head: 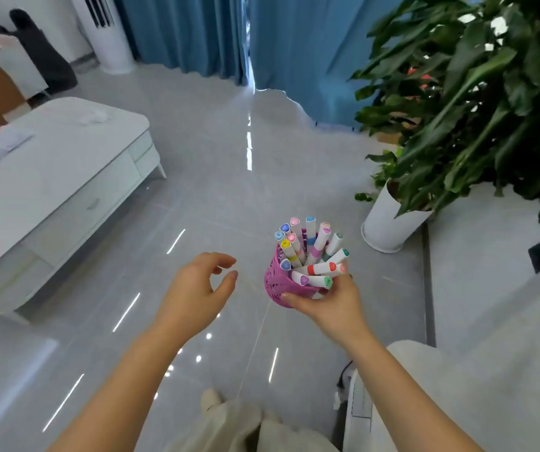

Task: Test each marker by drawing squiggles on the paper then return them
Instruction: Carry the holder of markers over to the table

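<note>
The right grip (330,305) clasped the pink cup (276,283) from below, carrying the markers (311,246) bunched inside just above it, while the left grip (193,288), released and loosely curled, hung just beside the cup, likely ready to pick 1.

The right hand (330,308) hides part of the pink holder (276,283).

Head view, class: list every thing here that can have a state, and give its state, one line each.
left hand, open, fingers loosely curled, holding nothing
right hand, grips the pink holder
pink holder, held above the floor, full of markers
markers, capped, standing in the holder
curtains, drawn, narrow gap between them
table drawer, shut
plant pot, upright on the floor
</note>
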